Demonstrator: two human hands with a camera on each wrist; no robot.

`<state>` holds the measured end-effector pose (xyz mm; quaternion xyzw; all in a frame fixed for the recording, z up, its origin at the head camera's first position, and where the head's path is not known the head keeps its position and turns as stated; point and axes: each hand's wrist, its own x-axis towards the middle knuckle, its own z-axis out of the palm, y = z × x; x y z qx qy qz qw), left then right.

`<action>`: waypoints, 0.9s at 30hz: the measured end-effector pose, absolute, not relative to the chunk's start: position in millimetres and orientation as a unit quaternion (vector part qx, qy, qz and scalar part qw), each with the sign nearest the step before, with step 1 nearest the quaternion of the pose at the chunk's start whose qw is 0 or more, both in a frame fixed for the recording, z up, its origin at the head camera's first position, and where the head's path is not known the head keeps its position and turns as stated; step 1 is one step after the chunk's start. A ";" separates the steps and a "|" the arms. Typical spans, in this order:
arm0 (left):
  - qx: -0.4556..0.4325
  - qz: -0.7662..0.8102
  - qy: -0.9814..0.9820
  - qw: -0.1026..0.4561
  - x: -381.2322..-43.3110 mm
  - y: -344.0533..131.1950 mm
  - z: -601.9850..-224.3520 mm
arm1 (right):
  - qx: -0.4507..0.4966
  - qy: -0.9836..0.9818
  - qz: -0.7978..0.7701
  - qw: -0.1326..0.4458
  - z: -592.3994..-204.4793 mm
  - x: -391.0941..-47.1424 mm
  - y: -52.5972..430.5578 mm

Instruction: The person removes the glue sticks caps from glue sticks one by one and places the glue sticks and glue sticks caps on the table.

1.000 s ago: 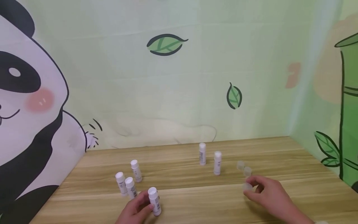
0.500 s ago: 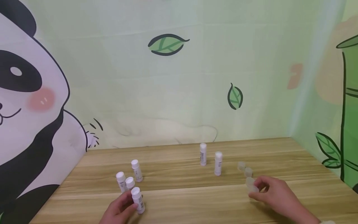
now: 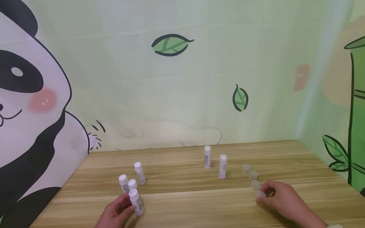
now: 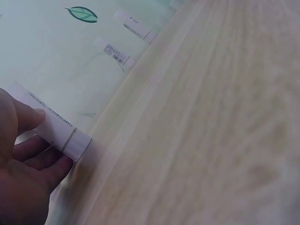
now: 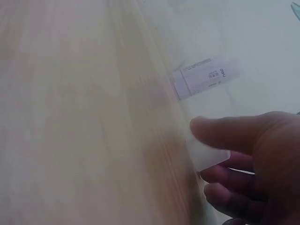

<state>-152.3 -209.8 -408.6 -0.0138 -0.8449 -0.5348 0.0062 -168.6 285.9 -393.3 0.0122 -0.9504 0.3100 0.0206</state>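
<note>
White tube [image 3: 136, 202] in my left hand [image 3: 115, 212]: I grip it between thumb and curled fingers, close to upright, at the near left part of the wooden table [image 3: 194, 205]. I cannot tell whether its base touches the wood. From the head view it partly hides a second tube [image 3: 132, 184] just behind it; a third tube [image 3: 123, 182] stands beside that one on the left, and a fourth tube [image 3: 140, 173] is a little farther back.

My right hand [image 3: 282, 201] is well apart, over to the right, thumb and fingers pinching a translucent cap [image 3: 260, 195] low at the table. That cap is the nearest to me in a slanting row with three more: a near cap [image 3: 255, 186] right by it, a middle cap [image 3: 253, 175] and a far cap [image 3: 246, 168].

Two other white tubes stand upright between my hands, toward the back: a front tube [image 3: 223, 167] and a rear tube [image 3: 207, 157]. Behind the table hangs a pale green backdrop [image 3: 171, 79] printed with leaves and a panda [image 3: 28, 133].
</note>
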 end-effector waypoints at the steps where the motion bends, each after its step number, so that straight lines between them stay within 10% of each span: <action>1: -0.011 -0.535 -0.845 0.005 -152.5 -209.4 -408.3 | 0.014 -0.950 0.310 0.018 -394.0 -168.8 286.6; 27: 0.006 -0.540 -0.841 0.030 -150.3 -204.6 -404.4 | 0.029 -0.950 0.310 0.015 -397.3 -170.7 289.7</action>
